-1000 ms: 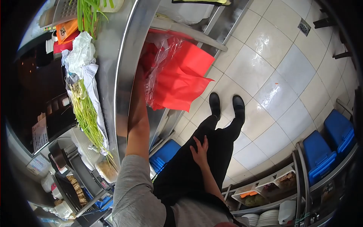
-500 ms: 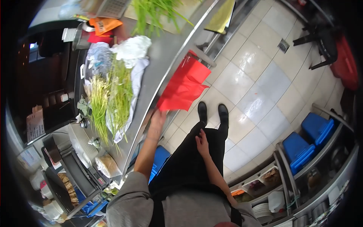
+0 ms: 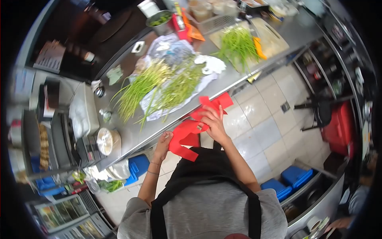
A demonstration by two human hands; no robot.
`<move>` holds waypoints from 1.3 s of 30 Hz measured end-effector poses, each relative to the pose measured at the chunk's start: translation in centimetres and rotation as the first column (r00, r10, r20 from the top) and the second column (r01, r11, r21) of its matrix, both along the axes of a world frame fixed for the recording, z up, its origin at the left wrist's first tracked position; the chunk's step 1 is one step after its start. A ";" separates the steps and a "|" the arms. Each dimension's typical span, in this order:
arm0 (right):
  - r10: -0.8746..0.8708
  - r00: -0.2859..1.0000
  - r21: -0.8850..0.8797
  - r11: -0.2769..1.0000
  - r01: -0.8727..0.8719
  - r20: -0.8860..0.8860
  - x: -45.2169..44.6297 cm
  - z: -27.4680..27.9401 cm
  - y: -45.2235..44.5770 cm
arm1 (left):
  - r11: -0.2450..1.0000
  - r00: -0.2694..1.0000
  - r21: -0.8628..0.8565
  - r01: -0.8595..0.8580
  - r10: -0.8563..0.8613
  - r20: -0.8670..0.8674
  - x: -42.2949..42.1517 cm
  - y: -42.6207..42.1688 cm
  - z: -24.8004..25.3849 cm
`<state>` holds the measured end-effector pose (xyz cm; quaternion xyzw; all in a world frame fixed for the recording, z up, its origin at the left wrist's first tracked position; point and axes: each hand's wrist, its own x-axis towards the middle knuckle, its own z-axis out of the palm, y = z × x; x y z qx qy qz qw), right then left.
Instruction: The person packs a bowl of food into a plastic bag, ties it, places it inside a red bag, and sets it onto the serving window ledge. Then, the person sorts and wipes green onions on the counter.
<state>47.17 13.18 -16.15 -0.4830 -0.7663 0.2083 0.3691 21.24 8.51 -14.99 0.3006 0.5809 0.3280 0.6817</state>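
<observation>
Clearly, the left hand (image 3: 162,146) is closed on one end of the red bag (image 3: 181,133), its fingers curled around the material near the front edge of the steel counter (image 3: 133,135). The right hand (image 3: 213,123) touches the red bag farther along, its fingers bent and partly spread over the material; whether it pinches the bag or only rests on it, I cannot tell. The bag spans the space between the two hands, just in front of the counter, with one strip hanging toward the black apron (image 3: 207,167) and another part reaching out past the right fingers.

On the counter, beyond the bag, long green stalks (image 3: 147,83) lie in two loose bundles on a white plastic sheet (image 3: 207,82), beside a crumpled white bag (image 3: 211,64). Toward the counter's right part, cut greens (image 3: 238,44) rest on a board, next to an orange handle (image 3: 259,47). At the counter's back stand a metal pot (image 3: 162,30) holding greens and, near it, an orange packet (image 3: 193,32). A round tub (image 3: 108,141) sits at the counter's left end. Right of the counter, on the floor side, are a black stool (image 3: 318,111) and a red container (image 3: 340,127).
</observation>
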 end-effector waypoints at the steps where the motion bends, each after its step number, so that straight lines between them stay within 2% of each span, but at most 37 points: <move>1: 0.091 0.995 -0.017 0.996 -0.092 -0.043 -1.0 0.7 0.4 | 1.000 0.991 0.007 0.011 -0.010 -0.134 -1.2 -0.6 0.5; 3: 0.217 0.965 -0.038 0.974 -0.225 -0.144 -3.3 2.5 1.1 | 0.954 0.891 0.281 0.105 0.035 -0.453 -1.9 -1.8 1.8; 5: 0.333 0.920 -0.114 0.926 -0.361 -0.207 -5.9 4.4 1.7 | 0.846 0.682 0.465 0.262 0.178 -0.709 -2.0 -2.4 3.6; 6: 0.395 0.900 -0.069 0.908 -0.413 -0.184 -7.3 5.3 2.2 | 0.677 0.621 0.619 0.398 0.299 -0.725 -2.5 -2.5 4.5; 9: 0.566 0.820 -0.210 0.814 -0.541 0.080 -11.2 8.9 3.1 | 0.678 0.670 0.681 0.276 0.373 -0.642 -1.9 -4.0 8.0; 12: 0.723 0.664 -0.304 0.687 -0.660 0.191 -15.6 12.9 2.8 | 0.674 0.565 0.716 0.181 0.524 -0.637 -2.9 -5.3 6.1; 13: 0.764 0.608 -0.327 0.643 -0.693 0.214 -17.1 13.9 2.9 | 0.727 0.590 0.683 0.072 0.521 -0.617 -4.2 -6.0 5.8; 15: 0.871 0.448 -0.355 0.491 -0.796 0.200 -20.3 14.4 3.7 | 0.801 0.653 0.583 -0.138 0.516 -0.554 -6.9 -7.8 5.2; 17: 0.926 0.300 -0.346 0.365 -0.865 0.228 -23.5 15.1 4.5 | 0.822 0.854 0.531 -0.205 0.415 -0.313 -10.6 -10.0 5.1; 18: 0.933 0.268 -0.276 0.330 -0.903 0.239 -25.2 15.3 4.5 | 0.834 0.920 0.504 -0.224 0.352 -0.173 -12.2 -10.9 5.1; 19: 0.939 0.236 -0.204 0.290 -0.935 0.250 -27.1 15.2 4.4 | 0.851 0.929 0.420 -0.314 0.366 -0.048 -13.2 -11.5 6.1; 21: 0.947 0.177 -0.055 0.199 -0.979 0.269 -31.1 15.2 3.8 | 0.868 0.892 0.221 -0.445 0.407 0.197 -15.0 -13.0 9.0; 22: 0.934 0.270 0.080 0.259 -0.963 0.235 -32.8 15.6 3.2 | 0.839 0.861 0.245 -0.486 0.410 0.301 -16.3 -13.6 8.6; 24: 0.894 0.433 0.324 0.377 -0.868 0.119 -35.3 16.7 1.6 | 0.718 0.786 0.325 -0.615 0.524 0.328 -18.5 -14.7 8.0; 27: 0.836 0.530 0.189 0.549 -0.814 -0.145 -37.1 17.7 1.0 | 0.528 0.630 0.344 -0.776 0.636 0.446 -20.0 -15.8 8.6; 28: 0.849 0.479 0.128 0.512 -0.849 -0.222 -37.4 17.1 1.1 | 0.472 0.582 0.340 -0.813 0.658 0.478 -20.2 -15.8 8.7; 29: 0.842 0.425 -0.077 0.425 -0.902 -0.332 -37.2 16.9 1.0 | 0.416 0.532 0.332 -0.846 0.676 0.509 -20.3 -15.8 9.0; 31: 0.750 0.376 -0.431 0.135 -0.892 -0.544 -36.6 16.6 0.3 | 0.382 0.543 0.404 -0.831 0.714 0.442 -20.0 -14.9 10.3; 32: 0.720 0.329 -0.399 0.078 -0.913 -0.611 -36.5 16.5 -0.3 | 0.366 0.546 0.440 -0.820 0.731 0.410 -19.6 -14.0 11.1; 33: 0.740 0.316 -0.376 0.092 -0.922 -0.594 -36.7 16.3 -0.8 | 0.373 0.519 0.441 -0.816 0.808 0.278 -18.9 -12.8 11.9; 35: 0.779 0.291 -0.334 0.111 -0.936 -0.556 -36.9 16.1 -1.1 | 0.431 0.532 0.552 -0.714 0.846 0.028 -17.9 -11.6 11.1; 36: 0.801 0.289 -0.371 0.091 -0.924 -0.524 -37.0 16.1 -0.7 | 0.473 0.518 0.619 -0.627 0.847 -0.122 -17.7 -11.3 11.2; 38: 0.836 0.235 -0.287 0.097 -0.953 -0.496 -37.1 15.3 0.2 | 0.577 0.420 0.700 -0.421 0.808 -0.413 -18.0 -10.3 12.1; 39: 0.850 0.206 -0.242 0.096 -0.966 -0.484 -37.2 14.9 0.6 | 0.579 0.466 0.670 -0.465 0.803 -0.371 -18.0 -10.2 12.0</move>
